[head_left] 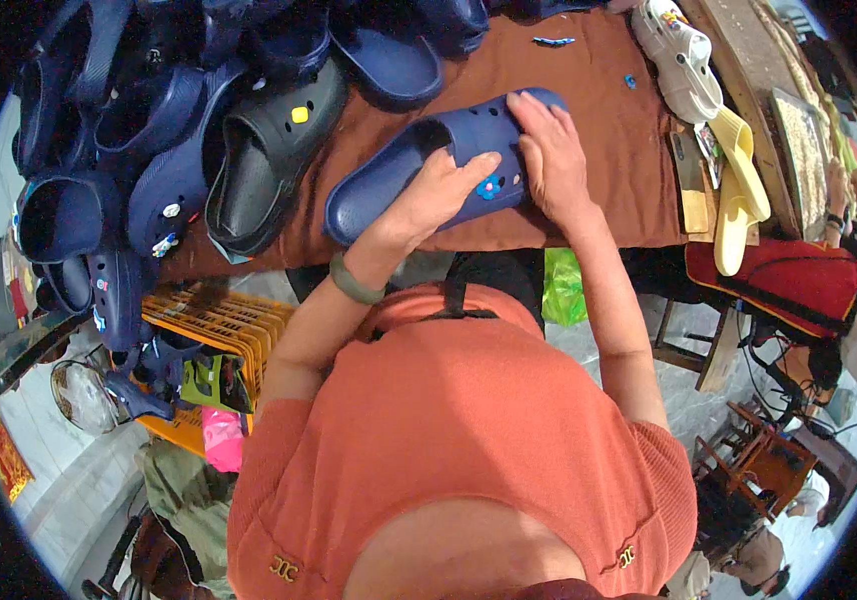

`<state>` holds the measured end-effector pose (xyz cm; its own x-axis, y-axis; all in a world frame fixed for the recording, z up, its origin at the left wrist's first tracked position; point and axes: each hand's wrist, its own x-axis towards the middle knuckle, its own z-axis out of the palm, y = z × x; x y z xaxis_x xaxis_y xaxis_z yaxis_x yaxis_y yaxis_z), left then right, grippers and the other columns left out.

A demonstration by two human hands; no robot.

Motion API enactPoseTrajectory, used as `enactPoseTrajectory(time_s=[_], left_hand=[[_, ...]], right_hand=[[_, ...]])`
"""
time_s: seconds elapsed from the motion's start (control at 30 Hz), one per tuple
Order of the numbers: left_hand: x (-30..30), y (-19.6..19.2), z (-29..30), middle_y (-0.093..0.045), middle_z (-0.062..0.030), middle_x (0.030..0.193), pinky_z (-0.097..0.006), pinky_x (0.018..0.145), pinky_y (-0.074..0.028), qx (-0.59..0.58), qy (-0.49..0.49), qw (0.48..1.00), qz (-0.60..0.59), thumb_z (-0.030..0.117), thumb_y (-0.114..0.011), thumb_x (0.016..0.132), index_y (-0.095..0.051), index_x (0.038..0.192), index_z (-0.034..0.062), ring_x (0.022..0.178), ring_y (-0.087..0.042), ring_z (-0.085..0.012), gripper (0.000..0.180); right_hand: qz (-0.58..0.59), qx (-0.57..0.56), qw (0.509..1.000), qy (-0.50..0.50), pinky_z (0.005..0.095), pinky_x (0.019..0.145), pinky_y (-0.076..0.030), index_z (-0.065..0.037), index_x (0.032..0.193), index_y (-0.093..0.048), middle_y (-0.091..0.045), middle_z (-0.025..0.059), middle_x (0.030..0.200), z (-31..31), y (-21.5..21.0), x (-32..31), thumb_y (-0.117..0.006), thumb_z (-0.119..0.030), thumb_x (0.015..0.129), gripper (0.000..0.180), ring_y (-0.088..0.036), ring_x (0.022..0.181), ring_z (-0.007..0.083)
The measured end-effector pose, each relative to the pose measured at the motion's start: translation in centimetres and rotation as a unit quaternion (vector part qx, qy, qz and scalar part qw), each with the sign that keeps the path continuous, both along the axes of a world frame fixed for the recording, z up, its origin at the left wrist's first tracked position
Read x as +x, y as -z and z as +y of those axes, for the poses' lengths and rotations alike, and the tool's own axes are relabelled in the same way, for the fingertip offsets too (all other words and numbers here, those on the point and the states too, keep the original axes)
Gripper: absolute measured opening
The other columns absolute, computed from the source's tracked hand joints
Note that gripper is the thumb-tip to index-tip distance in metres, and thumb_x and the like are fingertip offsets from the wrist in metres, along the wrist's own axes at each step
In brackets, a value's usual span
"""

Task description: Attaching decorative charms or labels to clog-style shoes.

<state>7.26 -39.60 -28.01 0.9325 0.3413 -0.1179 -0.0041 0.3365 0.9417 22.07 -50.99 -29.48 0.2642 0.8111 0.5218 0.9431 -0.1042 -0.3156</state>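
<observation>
A navy blue clog [369, 195] lies on the brown cloth in front of me, its toe pointing right. A blue flower-shaped charm [490, 187] sits on its near side, with a small pale charm beside it. My left hand [441, 192] grips the clog at its foot opening; some fingers are hidden inside, and the thumb reaches toward the charm. My right hand [556, 160] is laid over the toe, fingers reaching to its far edge and thumb against the upper. To the left stands a black clog [249, 180] with a yellow square charm [300, 115].
Many navy clogs [154, 115] crowd the left and far side. At right are a white clog [677, 60] and a pale yellow slipper [739, 180]. Small loose charms [554, 42] lie on the brown cloth [619, 150]. An orange crate [224, 320] stands below left.
</observation>
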Motion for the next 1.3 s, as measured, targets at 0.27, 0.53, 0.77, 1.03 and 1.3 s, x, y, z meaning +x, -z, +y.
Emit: enactPoseTrajectory(time_s=[0.27, 0.53, 0.77, 1.03, 1.3], left_hand=[[-0.4, -0.5, -0.1, -0.06, -0.0042, 0.112, -0.028, 0.087, -0.048, -0.045, 0.005, 0.999, 0.011, 0.019, -0.056, 0.092, -0.054, 0.118, 0.0015, 0.098, -0.058, -0.0119, 0.031], [0.0, -0.3, -0.4, -0.061, -0.0037, 0.108, -0.027, 0.083, -0.048, -0.003, -0.029, 0.999, 0.017, 0.024, -0.059, 0.091, -0.058, 0.114, 0.0003, 0.094, -0.058, -0.0111, 0.033], [0.0, 0.4, 0.3, -0.065, -0.0086, 0.093, -0.031, 0.077, -0.048, 0.073, -0.095, 0.992, 0.05, 0.033, -0.058, 0.09, -0.061, 0.105, -0.0033, 0.085, -0.058, -0.0123, 0.039], [-0.1, 1.2, 0.5, -0.064, -0.0093, 0.085, -0.029, 0.07, -0.048, 0.111, -0.094, 0.985, 0.095, 0.038, -0.055, 0.092, -0.061, 0.097, -0.0054, 0.079, -0.057, -0.0103, 0.044], [0.2, 1.5, 0.0, -0.06, 0.0002, 0.081, -0.026, 0.062, -0.044, 0.092, -0.124, 0.987, 0.049, 0.034, -0.051, 0.095, -0.063, 0.094, -0.0013, 0.073, -0.052, -0.0067, 0.037]], right_hand=[[0.155, -0.068, 0.953, 0.251, 0.0487, 0.07, -0.048, -0.012, 0.102, -0.059, -0.066, 0.0184, 0.083, 4.8, 0.5, 9.3, -0.05, -0.044, 0.091, 0.036, -0.062, 0.081, 0.0413], [-0.072, -0.058, 0.959, 0.267, 0.0483, 0.081, -0.047, -0.005, 0.11, -0.054, -0.058, 0.0257, 0.109, 5.8, 3.5, 18.1, -0.059, -0.053, 0.082, 0.056, -0.057, 0.098, 0.0425], [0.1, -0.137, 0.975, -0.146, 0.0499, 0.103, -0.03, -0.006, 0.133, -0.041, -0.045, 0.0159, 0.134, 2.2, -3.7, 4.1, -0.061, -0.049, 0.081, 0.07, -0.04, 0.126, 0.0347], [-0.041, -0.115, 0.99, -0.075, 0.0488, 0.109, -0.018, -0.006, 0.138, -0.035, -0.035, 0.0132, 0.142, 0.3, -1.4, -3.3, -0.056, -0.062, 0.075, 0.087, -0.029, 0.134, 0.0275], [-0.047, 0.021, 0.999, -0.013, 0.0423, 0.103, -0.035, -0.004, 0.127, -0.049, -0.048, 0.0105, 0.134, 0.7, 0.6, -4.7, -0.064, -0.031, 0.078, 0.058, -0.044, 0.126, 0.0252]])
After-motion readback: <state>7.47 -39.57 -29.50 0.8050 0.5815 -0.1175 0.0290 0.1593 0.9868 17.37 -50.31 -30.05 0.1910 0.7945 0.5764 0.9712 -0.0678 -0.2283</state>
